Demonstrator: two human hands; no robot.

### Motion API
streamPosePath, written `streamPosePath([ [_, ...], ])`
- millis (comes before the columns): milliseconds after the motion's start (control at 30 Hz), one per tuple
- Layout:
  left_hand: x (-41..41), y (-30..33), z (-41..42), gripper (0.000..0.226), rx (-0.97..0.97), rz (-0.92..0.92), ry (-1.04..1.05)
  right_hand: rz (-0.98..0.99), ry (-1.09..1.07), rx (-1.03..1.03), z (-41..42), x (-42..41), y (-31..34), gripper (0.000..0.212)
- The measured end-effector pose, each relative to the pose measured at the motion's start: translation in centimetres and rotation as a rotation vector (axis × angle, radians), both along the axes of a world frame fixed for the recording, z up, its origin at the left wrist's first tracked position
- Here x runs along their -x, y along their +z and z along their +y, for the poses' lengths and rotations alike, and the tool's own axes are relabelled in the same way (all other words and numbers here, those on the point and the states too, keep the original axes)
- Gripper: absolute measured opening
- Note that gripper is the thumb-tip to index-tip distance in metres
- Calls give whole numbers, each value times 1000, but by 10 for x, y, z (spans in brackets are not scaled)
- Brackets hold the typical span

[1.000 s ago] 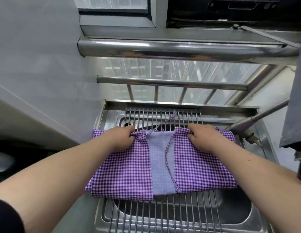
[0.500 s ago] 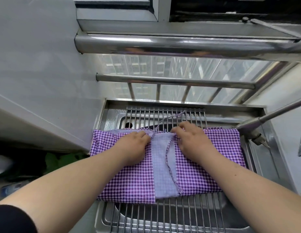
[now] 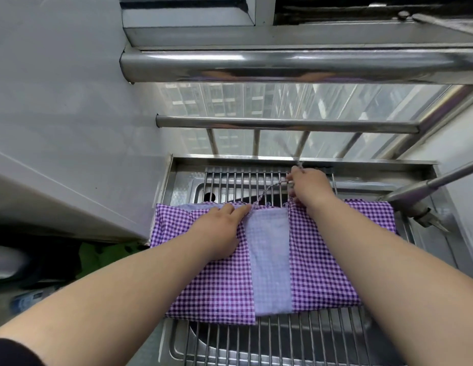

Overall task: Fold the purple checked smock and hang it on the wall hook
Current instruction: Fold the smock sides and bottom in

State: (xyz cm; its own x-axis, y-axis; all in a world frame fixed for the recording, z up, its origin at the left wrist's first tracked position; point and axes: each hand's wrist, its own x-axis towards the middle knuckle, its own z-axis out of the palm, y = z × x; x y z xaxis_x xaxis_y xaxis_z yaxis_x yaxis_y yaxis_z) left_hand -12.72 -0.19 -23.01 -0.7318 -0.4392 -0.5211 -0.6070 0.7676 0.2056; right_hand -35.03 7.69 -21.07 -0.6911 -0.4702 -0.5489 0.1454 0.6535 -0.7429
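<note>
While smock lies on rack | left hand presses flat | right hand pinches tie

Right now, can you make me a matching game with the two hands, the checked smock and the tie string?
Things:
1. left hand
2. right hand
3. purple checked smock
4. tie string

States:
A. pulled out over the bars, away from the cloth
B. lying folded on the metal rack over the sink
C. resting flat on the cloth
D. pinching the string

Pairs: 1-C, 2-D, 3-B, 4-A
</note>
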Motion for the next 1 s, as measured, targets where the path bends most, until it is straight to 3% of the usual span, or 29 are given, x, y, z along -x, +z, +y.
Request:
streamPosePath([
  [67,2,1,-1,77,-3,30,32,-29,-29,29,-5,10,-4,41],
  [133,2,2,-1,68,15,31,-9,120,50,-25,-1,9,-1,63],
  [167,2,2,-2,66,28,14,-42,240,106,-55,5,4,3,62],
  [233,2,2,-3,69,41,-21,-83,522,285,-77,17,-11,7,40],
  [300,3,3,-4,77,42,-27,-79,669,570,-154,22,-28,5,17],
  [400,5,5,-4,91,39,-16,-39,677,889,-228,17,-48,-4,23],
  [633,7,7,-5,104,2,31,58,616,1002,-275,-1,-48,-6,71],
  [800,-15,18,4,101,7,140,89,776,890,-160,41,-76,6,56],
  [1000,-85,32,15,77,70,210,131,777,1113,-271,105,-115,-6,68],
])
